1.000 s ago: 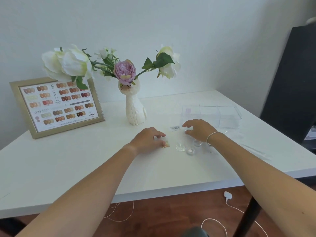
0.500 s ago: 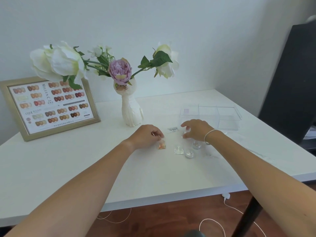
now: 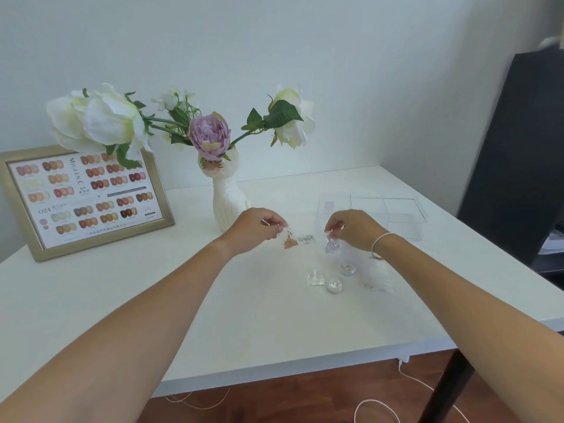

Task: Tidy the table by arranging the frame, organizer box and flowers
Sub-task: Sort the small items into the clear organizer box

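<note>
While both hands hover over the white table [image 3: 122, 300]: left hand [image 3: 254, 228] pinches orange packet [image 3: 290, 241] | right hand [image 3: 354, 228] pinches clear packet [image 3: 331, 245] | frame [image 3: 82, 196] rear left | flowers [image 3: 210, 135] in cat vase [image 3: 227, 203], centre | organizer box [image 3: 393, 213] rear right.

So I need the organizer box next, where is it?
The clear organizer box sits on the table's far right side, just behind the right hand, right of the cat vase.

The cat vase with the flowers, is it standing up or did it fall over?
Standing up. The white cat vase sits upright on the table, and its flowers stick out the top. Neither hand touches it.
</note>
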A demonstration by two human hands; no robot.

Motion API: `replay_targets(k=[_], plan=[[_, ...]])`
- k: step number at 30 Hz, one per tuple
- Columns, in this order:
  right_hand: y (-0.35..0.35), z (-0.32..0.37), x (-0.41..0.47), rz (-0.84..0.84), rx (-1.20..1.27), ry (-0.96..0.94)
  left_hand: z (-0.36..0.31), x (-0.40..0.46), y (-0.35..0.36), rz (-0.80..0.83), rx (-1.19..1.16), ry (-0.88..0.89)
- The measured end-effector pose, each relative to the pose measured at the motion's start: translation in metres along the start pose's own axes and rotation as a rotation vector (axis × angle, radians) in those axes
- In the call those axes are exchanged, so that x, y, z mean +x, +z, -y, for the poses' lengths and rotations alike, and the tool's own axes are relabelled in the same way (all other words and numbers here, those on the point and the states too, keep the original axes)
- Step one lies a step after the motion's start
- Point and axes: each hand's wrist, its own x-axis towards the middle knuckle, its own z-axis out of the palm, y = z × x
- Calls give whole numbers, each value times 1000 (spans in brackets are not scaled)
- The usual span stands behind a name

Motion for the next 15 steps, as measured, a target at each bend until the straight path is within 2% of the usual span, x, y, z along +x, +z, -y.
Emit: replay_targets(k=[9,15], plan=[[-56,-11,18,-318,243,-31,-30,32,7,-163,-129,77],[-68,-26,29,-398,308,-1,-46,56,25,-152,-113,101]])
